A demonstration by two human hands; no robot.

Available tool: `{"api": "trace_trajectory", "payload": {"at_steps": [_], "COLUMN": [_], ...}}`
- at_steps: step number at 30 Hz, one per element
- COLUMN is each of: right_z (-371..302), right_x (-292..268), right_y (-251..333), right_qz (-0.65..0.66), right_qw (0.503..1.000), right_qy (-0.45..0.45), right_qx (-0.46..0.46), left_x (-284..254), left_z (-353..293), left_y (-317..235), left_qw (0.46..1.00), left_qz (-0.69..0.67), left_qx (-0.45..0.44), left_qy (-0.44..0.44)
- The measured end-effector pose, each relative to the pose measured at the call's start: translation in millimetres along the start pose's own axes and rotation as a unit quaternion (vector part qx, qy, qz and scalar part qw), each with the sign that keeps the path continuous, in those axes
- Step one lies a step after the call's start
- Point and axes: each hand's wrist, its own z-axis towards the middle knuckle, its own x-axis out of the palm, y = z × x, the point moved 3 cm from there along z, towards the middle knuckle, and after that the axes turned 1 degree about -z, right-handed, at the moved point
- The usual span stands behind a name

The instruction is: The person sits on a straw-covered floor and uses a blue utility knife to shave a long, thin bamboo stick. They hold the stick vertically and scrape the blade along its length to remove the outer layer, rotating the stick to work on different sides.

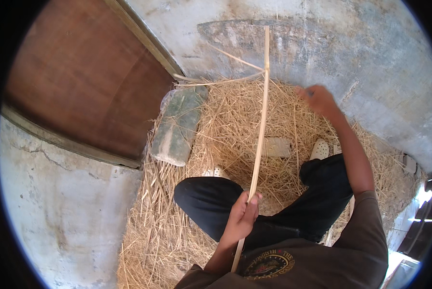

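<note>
My left hand [242, 215] grips a long pale cane stick [260, 130] near its lower end; the stick rises away from me toward the wall, with thin straw strands tied or caught near its top. My right hand [318, 98] reaches out over the straw pile [230, 125] at the far right, fingers curled; what it pinches, if anything, is too blurred to tell. I sit on the straw with my dark-trousered legs [211, 197] bent and white perforated shoes [319, 149] showing.
A greenish flat stone block [177, 125] lies on the straw at the left. A brown wooden door [86, 77] stands at upper left. Rough concrete wall [360, 53] rises behind, concrete floor [61, 212] at left. A small pale flat piece [277, 147] lies by my feet.
</note>
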Motion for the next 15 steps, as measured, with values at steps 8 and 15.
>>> {"api": "trace_trajectory", "payload": {"at_steps": [8, 15], "right_z": [-122, -113], "right_x": [42, 54], "right_y": [102, 99], "right_qz": [-0.027, -0.015], "right_qw": [0.928, 0.936], "right_qy": [0.088, 0.062], "right_qx": [-0.362, -0.347], "left_x": [-2, 1], "left_z": [19, 2], "left_y": [-11, -10], "left_qw": [0.997, 0.984], "left_qz": [-0.013, 0.136], "left_qx": [0.071, 0.084], "left_qy": [-0.030, -0.083]}}
